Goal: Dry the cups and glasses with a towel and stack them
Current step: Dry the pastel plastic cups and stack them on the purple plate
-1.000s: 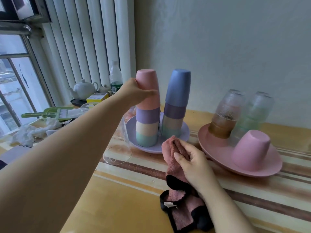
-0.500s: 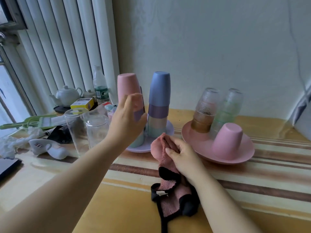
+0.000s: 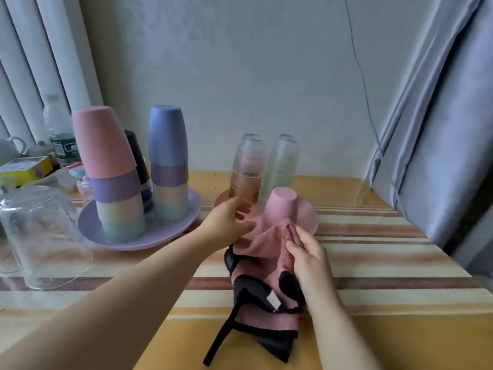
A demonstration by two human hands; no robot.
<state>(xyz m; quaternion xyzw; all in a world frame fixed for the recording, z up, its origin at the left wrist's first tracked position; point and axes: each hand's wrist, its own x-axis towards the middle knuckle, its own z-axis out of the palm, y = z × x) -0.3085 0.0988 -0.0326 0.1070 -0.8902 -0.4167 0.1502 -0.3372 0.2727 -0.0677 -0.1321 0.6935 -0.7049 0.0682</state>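
Note:
Two stacks of upside-down plastic cups, one topped pink (image 3: 105, 141) and one topped blue (image 3: 167, 136), stand on a purple plate (image 3: 133, 241). On the pink plate (image 3: 310, 218) to the right are an amber glass stack (image 3: 246, 169), a greenish glass stack (image 3: 281, 162) and a single upside-down pink cup (image 3: 282, 206). My left hand (image 3: 226, 221) reaches to the foot of the amber glass stack with its fingers extended, the thumb beside the glass. My right hand (image 3: 306, 253) pinches the pink towel with black trim (image 3: 262, 249), held just in front of the pink cup.
A large clear glass (image 3: 40, 233) stands upside down at the left on the striped table. A black cup (image 3: 136, 153) is behind the pink-topped stack. A water bottle (image 3: 57, 129) and a yellow box (image 3: 25, 169) are at the far left. A grey curtain (image 3: 440, 129) hangs at the right.
My left hand has let go of the pink-topped stack and moved right to the amber glasses. My right hand has lifted the towel toward the pink plate. The view has turned right.

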